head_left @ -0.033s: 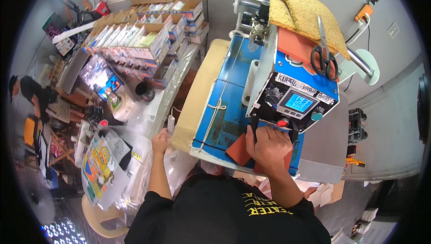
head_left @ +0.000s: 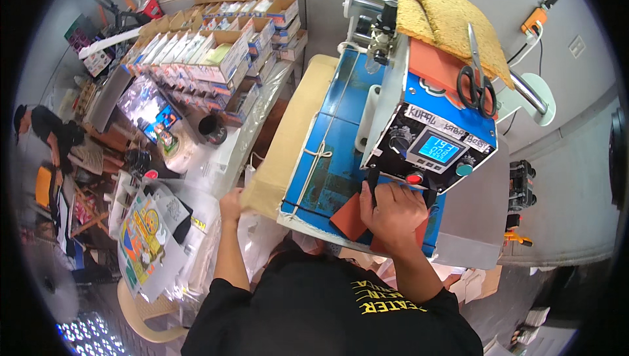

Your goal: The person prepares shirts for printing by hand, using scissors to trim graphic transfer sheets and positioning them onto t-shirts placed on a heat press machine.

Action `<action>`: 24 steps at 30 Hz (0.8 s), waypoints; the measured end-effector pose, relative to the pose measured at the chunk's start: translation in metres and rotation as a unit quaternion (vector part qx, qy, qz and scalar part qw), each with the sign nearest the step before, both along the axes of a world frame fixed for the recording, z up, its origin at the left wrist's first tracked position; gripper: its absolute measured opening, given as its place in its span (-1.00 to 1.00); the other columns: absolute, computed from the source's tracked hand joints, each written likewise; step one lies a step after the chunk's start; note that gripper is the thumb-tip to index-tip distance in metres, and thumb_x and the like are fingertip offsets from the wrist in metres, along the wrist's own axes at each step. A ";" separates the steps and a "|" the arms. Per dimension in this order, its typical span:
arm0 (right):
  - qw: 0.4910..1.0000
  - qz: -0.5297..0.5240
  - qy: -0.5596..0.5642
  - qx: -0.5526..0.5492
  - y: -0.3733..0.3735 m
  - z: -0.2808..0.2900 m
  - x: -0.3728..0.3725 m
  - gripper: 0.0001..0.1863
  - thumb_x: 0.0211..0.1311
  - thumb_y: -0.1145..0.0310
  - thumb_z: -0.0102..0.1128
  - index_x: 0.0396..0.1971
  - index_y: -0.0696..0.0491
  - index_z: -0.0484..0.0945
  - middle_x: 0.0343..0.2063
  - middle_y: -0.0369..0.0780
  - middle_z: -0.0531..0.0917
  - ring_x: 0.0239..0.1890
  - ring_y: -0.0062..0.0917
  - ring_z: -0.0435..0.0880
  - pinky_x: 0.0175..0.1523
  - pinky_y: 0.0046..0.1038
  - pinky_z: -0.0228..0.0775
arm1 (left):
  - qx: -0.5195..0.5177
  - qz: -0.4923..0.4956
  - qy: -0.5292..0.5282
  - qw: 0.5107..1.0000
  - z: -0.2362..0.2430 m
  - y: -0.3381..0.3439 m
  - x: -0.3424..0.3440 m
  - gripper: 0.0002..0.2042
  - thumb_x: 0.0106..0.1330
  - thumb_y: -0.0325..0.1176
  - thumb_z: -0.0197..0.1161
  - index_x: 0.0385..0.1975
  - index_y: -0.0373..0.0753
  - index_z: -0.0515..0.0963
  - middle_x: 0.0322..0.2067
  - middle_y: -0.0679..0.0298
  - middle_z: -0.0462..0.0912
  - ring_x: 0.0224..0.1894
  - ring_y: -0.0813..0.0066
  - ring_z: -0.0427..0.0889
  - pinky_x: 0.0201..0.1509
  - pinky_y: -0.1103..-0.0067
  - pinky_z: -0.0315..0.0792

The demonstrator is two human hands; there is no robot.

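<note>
A blue-and-black heat press (head_left: 419,130) with a lit display stands in front of me to the right. Wrapped round the black handle (head_left: 372,182) at its front is my right hand (head_left: 394,210). Beneath that hand, reddish-orange pads (head_left: 348,217) lie on the blue lower bed (head_left: 314,189), where a knotted white cord (head_left: 318,154) also runs. My left hand (head_left: 230,204) is closed at the near corner of a tan board (head_left: 267,189), left of the bed. Its fingers hide whatever they may hold. Black-handled scissors (head_left: 477,84) and a yellow sponge-like sheet (head_left: 445,18) rest on the press.
Stacked boxes (head_left: 223,55) of small packets line the table at the far left. Nearer are a phone or tablet screen (head_left: 156,117), a dark cup (head_left: 211,129) and printed transfer sheets (head_left: 147,235). Below them stands a beige chair (head_left: 141,320). Another person (head_left: 52,136) is at far left.
My left hand has shifted very slightly, closer against the tan board's corner. The right hand stays on the press handle.
</note>
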State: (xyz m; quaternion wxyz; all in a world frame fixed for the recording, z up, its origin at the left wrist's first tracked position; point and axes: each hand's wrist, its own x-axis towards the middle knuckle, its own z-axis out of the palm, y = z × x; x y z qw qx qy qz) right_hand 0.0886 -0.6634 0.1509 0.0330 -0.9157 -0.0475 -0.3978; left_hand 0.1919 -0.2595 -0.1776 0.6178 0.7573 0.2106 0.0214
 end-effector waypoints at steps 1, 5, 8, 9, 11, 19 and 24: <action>1.000 -0.009 0.007 -0.007 -0.007 -0.001 -0.003 -0.64 -0.05 0.23 0.41 -0.76 -0.05 0.36 -0.74 -0.31 0.46 -0.71 -0.42 0.47 -0.52 -0.40 0.23 | -0.006 0.014 0.018 1.000 0.000 0.004 0.000 -0.75 0.41 -0.27 0.12 -0.40 -0.33 0.57 -0.43 0.29 0.61 -0.33 0.58 0.55 -0.34 0.55 0.47; 0.998 -0.045 0.043 -0.008 -0.030 0.001 -0.023 -0.66 -0.05 0.26 0.39 -0.75 -0.02 0.37 -0.74 -0.26 0.46 -0.70 -0.34 0.47 -0.53 -0.33 0.22 | -0.044 -0.047 0.080 0.995 0.041 -0.028 -0.001 -0.66 0.44 -0.09 0.09 -0.33 -0.30 0.53 -0.38 0.27 0.54 -0.26 0.49 0.52 -0.14 0.55 0.38; 0.998 -0.052 0.037 0.006 -0.046 0.001 -0.032 -0.66 -0.04 0.26 0.34 -0.76 0.00 0.35 -0.75 -0.23 0.43 -0.69 -0.29 0.45 -0.52 -0.30 0.22 | -0.053 -0.154 0.163 0.973 0.044 -0.026 0.034 -0.52 0.48 0.04 -0.03 -0.19 -0.32 0.59 -0.26 0.25 0.65 -0.28 0.48 0.56 -0.14 0.55 0.41; 0.997 -0.062 0.038 0.003 -0.054 0.002 -0.036 -0.65 -0.02 0.25 0.33 -0.77 0.01 0.34 -0.75 -0.21 0.41 -0.69 -0.26 0.43 -0.52 -0.28 0.20 | -0.045 -0.194 0.182 0.963 0.039 -0.034 0.055 -0.47 0.49 0.09 -0.06 -0.14 -0.32 0.60 -0.22 0.23 0.68 -0.27 0.48 0.58 -0.13 0.57 0.42; 0.996 -0.081 0.040 0.000 -0.071 0.000 -0.048 -0.63 0.02 0.22 0.29 -0.77 0.03 0.32 -0.76 -0.18 0.37 -0.70 -0.20 0.40 -0.52 -0.25 0.17 | -0.140 -0.267 0.207 0.931 0.046 -0.067 0.096 -0.37 0.48 0.21 -0.14 -0.02 -0.31 0.59 -0.14 0.21 0.70 -0.20 0.42 0.64 -0.07 0.54 0.46; 0.967 -0.236 0.091 -0.037 -0.139 -0.003 -0.111 -0.46 0.17 -0.04 0.28 -0.74 0.09 0.37 -0.70 -0.11 0.42 -0.56 -0.07 0.42 -0.41 -0.15 0.21 | -0.475 -0.394 0.213 0.758 0.076 -0.202 0.251 -0.23 0.38 0.34 -0.10 0.28 -0.26 0.37 0.20 0.07 0.51 0.21 0.16 0.51 0.30 0.25 0.38; 0.910 -0.400 0.100 0.046 -0.126 0.014 -0.110 -0.57 0.19 0.05 0.29 -0.34 0.19 0.56 -0.32 -0.05 0.61 -0.13 -0.09 0.55 0.02 -0.13 0.31 | -0.549 -0.272 0.073 0.787 0.065 -0.220 0.341 -0.43 0.49 0.07 -0.03 0.21 -0.34 0.42 0.16 0.06 0.55 0.19 0.15 0.54 0.29 0.27 0.39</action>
